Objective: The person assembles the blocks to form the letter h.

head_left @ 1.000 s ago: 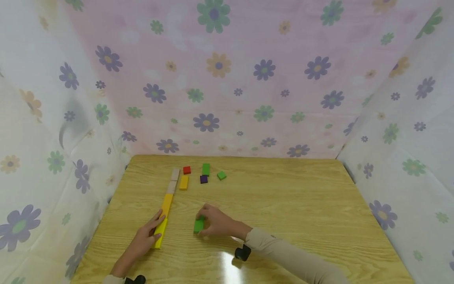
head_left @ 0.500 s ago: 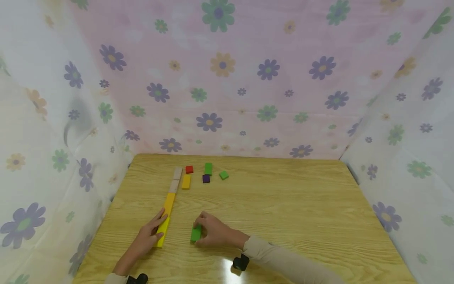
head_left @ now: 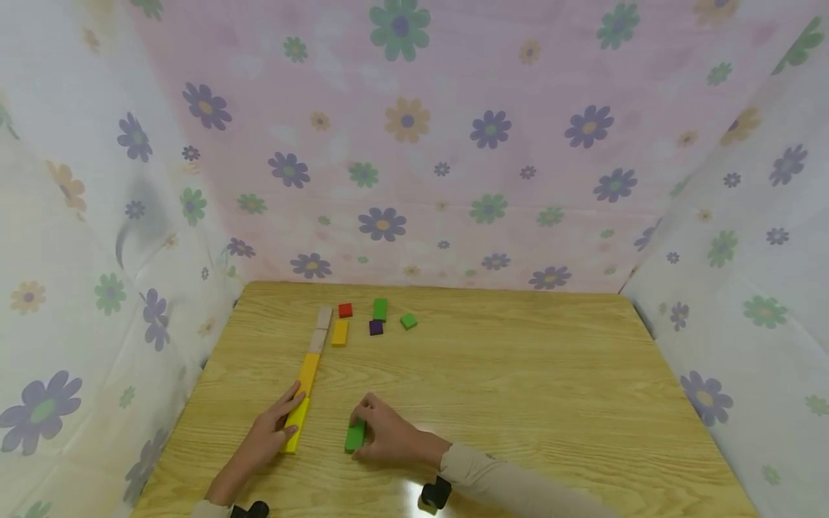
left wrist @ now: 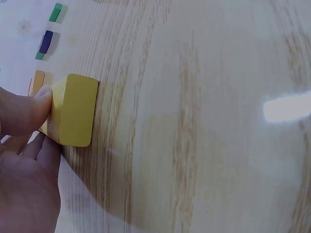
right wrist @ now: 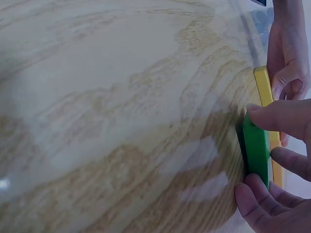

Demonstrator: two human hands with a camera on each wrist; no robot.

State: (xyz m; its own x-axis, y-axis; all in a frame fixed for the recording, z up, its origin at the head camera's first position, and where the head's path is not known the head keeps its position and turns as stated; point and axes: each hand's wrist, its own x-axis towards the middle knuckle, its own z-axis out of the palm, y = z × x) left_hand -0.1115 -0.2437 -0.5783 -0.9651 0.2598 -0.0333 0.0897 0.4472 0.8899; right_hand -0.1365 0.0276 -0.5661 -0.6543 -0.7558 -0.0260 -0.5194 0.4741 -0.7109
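Note:
My left hand (head_left: pixel 264 432) pinches a long yellow block (head_left: pixel 298 424) between thumb and fingers, at the near end of a straight row on the table. The yellow block (left wrist: pixel 78 111) shows its end face in the left wrist view. Beyond it the row goes on with an orange block (head_left: pixel 309 368) and two pale wooden blocks (head_left: pixel 318 341). To the right of the row, my right hand (head_left: pixel 391 435) grips a green block (head_left: pixel 355 436) by its two ends, thumb at the near one. In the right wrist view this green block (right wrist: pixel 256 145) stands apart from the row.
Behind the hands lie a red block (head_left: pixel 345 310), an orange-yellow block (head_left: pixel 340 333), a green block (head_left: pixel 380 309), a dark purple block (head_left: pixel 376 327) and a small green block (head_left: pixel 409 321). Flowered cloth (head_left: pixel 414 180) walls in the wooden table (head_left: pixel 518 374) at the back and sides.
My right hand has brought the green block nearer to me and slightly left, level with the yellow block. The left hand stays where it was on the row.

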